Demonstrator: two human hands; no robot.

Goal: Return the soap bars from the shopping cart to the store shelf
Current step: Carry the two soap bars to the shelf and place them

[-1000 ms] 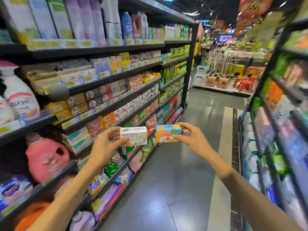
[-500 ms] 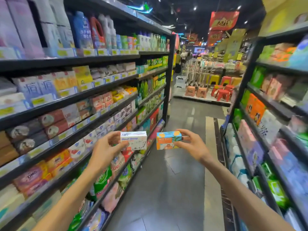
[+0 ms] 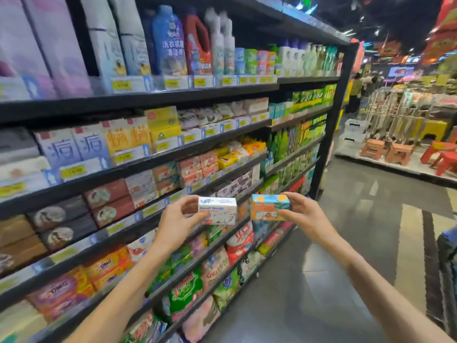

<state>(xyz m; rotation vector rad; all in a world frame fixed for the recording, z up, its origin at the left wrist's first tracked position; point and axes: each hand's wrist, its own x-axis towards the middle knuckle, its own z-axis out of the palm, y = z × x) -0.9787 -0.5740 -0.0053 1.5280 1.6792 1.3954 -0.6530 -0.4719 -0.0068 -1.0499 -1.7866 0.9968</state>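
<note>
The left hand (image 3: 176,220) pinches a white soap box (image 3: 217,210) by its left end, thumb below and fingers on top, so the printed front faces the person. The right hand (image 3: 303,215) pinches an orange box (image 3: 270,207) by its right end in the same way. Both boxes hang side by side in the air, near each other but apart, in front of the shelf (image 3: 153,206) that carries rows of boxed soap. Holding them by the outer ends likely keeps the labels readable for matching against the stock, and leaves the inner ends free to slide into a gap. Neither box is on the shelf yet. Compared with half a second ago, the view sits nearer the shelf and turned more toward it, and the hands sit slightly higher with the same grips; the boxes' spacing is unchanged.
</note>
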